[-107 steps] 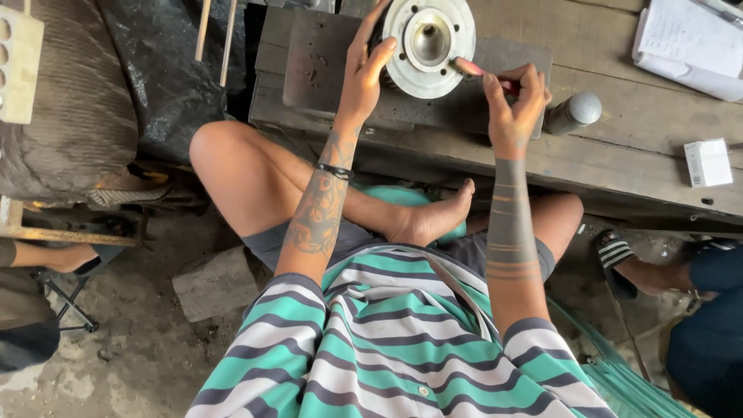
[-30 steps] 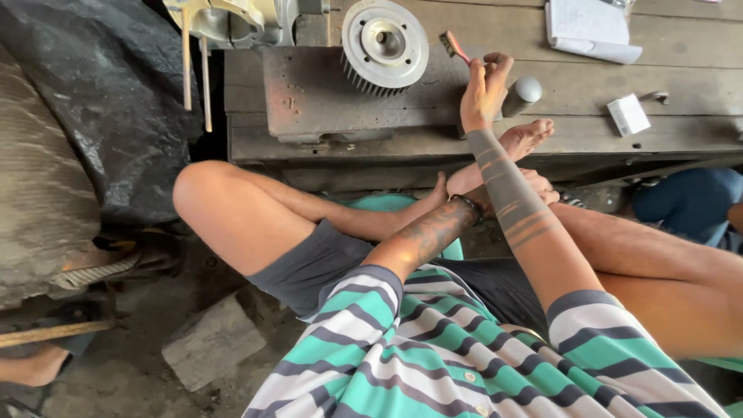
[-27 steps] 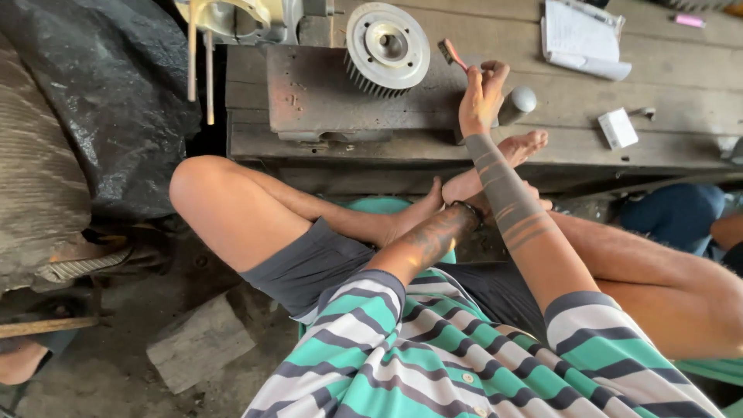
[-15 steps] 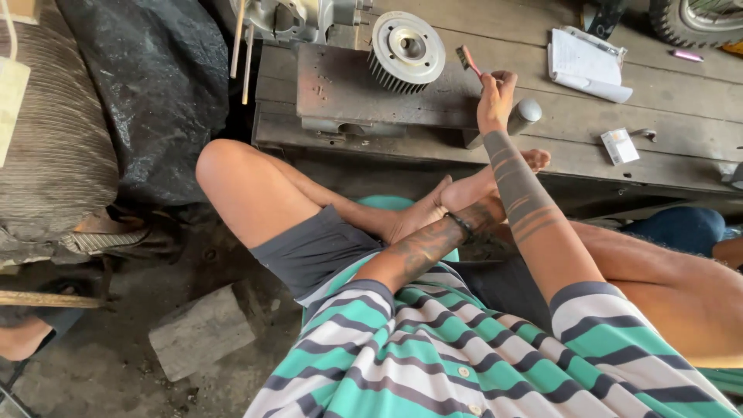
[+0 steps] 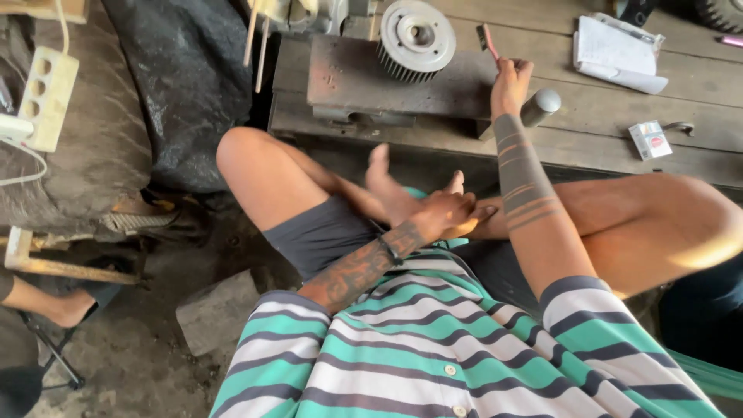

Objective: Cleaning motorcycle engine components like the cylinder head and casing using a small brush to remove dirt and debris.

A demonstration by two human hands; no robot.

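Right hand (image 5: 511,77) closed around a small brush (image 5: 487,39), toothed metal wheel (image 5: 416,39) just left of it, left hand (image 5: 445,215) loosely curled on crossed foot (image 5: 387,190), holding nothing

right hand (image 5: 511,77): your arm reaches straight forward, wrist raised, fingers closed in a pinch near the thumb | left hand (image 5: 447,215): your forearm crosses in front of your body, palm down, fingers curled loosely, resting on your own crossed legs | hands well apart
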